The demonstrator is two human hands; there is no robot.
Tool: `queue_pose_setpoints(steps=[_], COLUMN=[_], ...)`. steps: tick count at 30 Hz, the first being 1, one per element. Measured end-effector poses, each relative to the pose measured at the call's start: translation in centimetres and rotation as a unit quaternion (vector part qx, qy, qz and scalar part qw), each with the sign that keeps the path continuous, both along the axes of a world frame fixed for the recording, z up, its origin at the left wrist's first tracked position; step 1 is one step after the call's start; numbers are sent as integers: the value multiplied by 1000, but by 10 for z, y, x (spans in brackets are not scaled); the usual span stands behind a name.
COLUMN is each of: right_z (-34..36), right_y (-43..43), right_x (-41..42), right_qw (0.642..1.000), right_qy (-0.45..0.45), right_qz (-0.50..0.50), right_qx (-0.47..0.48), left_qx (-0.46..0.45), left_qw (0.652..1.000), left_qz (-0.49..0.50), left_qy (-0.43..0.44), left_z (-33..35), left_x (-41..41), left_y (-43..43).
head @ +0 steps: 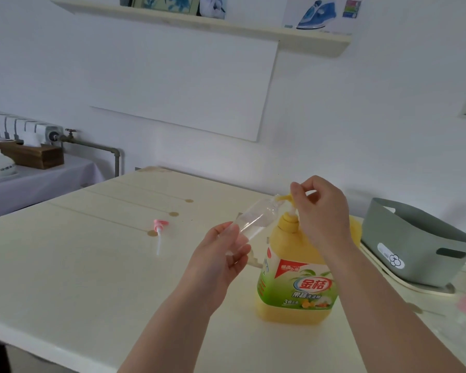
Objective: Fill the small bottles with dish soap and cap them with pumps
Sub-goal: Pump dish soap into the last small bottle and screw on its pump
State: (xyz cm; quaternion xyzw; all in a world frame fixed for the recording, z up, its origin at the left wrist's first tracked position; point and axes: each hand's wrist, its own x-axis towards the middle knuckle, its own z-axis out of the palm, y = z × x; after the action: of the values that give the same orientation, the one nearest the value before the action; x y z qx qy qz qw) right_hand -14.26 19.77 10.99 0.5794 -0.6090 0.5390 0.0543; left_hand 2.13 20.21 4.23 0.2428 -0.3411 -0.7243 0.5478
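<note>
A big soap jug (pixel 296 286) stands on the pale table (pixel 92 265). It is yellow with a green label, and it stands up straight. On top of the jug sits a yellow pump (pixel 289 220), and its spout points to the left.

The person's right hand (pixel 323 211) is over the top of the jug. Its fingers are bent and pinch the head of the yellow pump. The arm reaches in from the lower right and covers part of the jug's right side.

The left hand (pixel 221 254) is just left of the jug. Its fingers and thumb wrap round the bottom end of a small bottle (pixel 253 222). The small bottle is clear and has no cap. It is tipped on a slant, with its open mouth up high, right at the spout of the yellow pump. The bottle is held in the air, above the table. It is too clear to tell if any soap is inside.

A pink pump (pixel 160 224) lies flat on the table, well to the left of the jug. Its white tube points toward the person. Nothing touches it.

To the right of the jug, a grey basket (pixel 414 243) sits on a pale tray (pixel 382 273). The basket is just beside the jug. Far behind the jug, a shelf (pixel 199 22) hangs on the white wall.
</note>
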Motion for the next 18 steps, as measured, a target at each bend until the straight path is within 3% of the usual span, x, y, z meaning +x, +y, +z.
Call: queue_pose_setpoints(steps=[18], right_z=[-10], right_y=[0], right_x=[2], right_qw=[1000], right_qy=[-11], right_qz=[-2], right_qx=[3], left_qx=[18], left_qw=[1000], left_qz=[9], left_qy=[4], left_z=[1], left_x=[1], left_y=[0])
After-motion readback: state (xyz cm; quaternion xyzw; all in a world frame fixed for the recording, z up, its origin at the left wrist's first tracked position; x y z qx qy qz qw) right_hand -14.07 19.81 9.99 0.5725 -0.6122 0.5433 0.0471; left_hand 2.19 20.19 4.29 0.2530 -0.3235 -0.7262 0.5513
